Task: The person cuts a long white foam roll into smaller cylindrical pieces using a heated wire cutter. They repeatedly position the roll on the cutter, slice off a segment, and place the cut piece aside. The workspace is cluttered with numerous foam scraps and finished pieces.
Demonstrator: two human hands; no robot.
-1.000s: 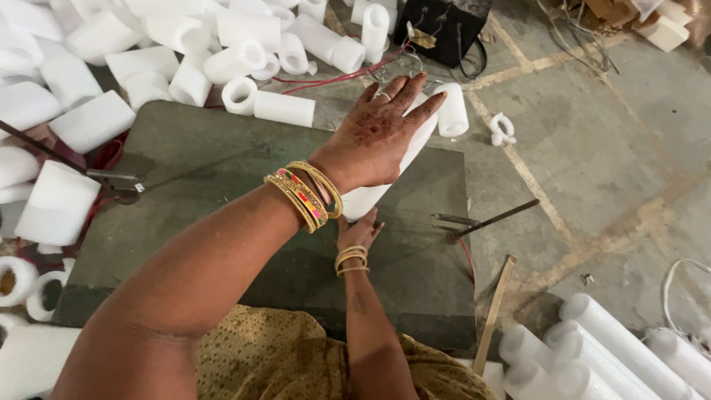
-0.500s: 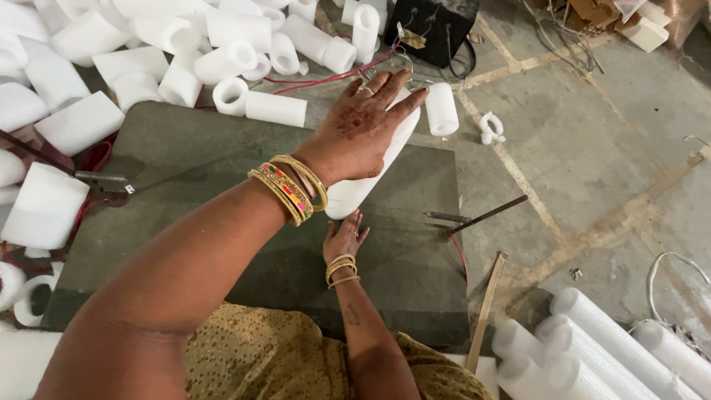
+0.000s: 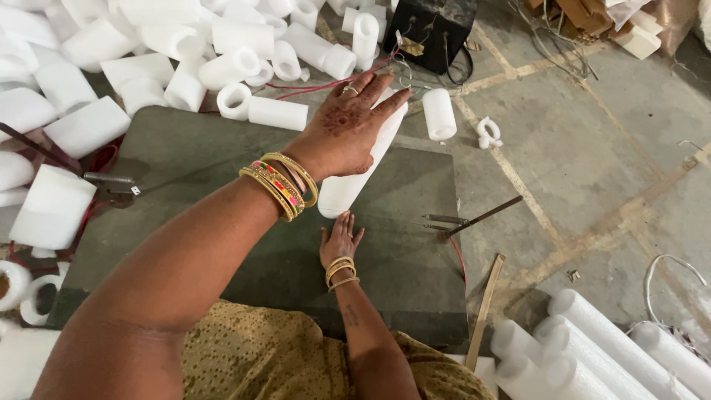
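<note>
Left hand (image 3: 344,133) lies palm-down with fingers spread along the upper side of a white foam tube (image 3: 355,174), pressing rather than gripping, apparently to keep the round piece from rolling; gold and coloured bangles (image 3: 280,185) sit at its wrist. Right hand (image 3: 339,243) rests flat and unclenched on the grey work board (image 3: 185,222), just beside the tube's near end at 6 o'clock, grasping nothing; it looks like a brace for the body. The tube lies slantwise across the board, its far end toward 1 o'clock, reaching the board's far edge.

Outward: a thin metal rod (image 3: 478,218) lies at 3 o'clock of the right hand, over the board's right edge; a wooden strip (image 3: 485,311) at 4 o'clock on the concrete floor (image 3: 592,148); long foam tubes (image 3: 592,348) stacked at 4 o'clock; a heap of cut foam pieces (image 3: 185,52) from 9 to 12 o'clock; one short foam cylinder (image 3: 439,113) at 1 o'clock; a black box with wires (image 3: 429,30) beyond it.
</note>
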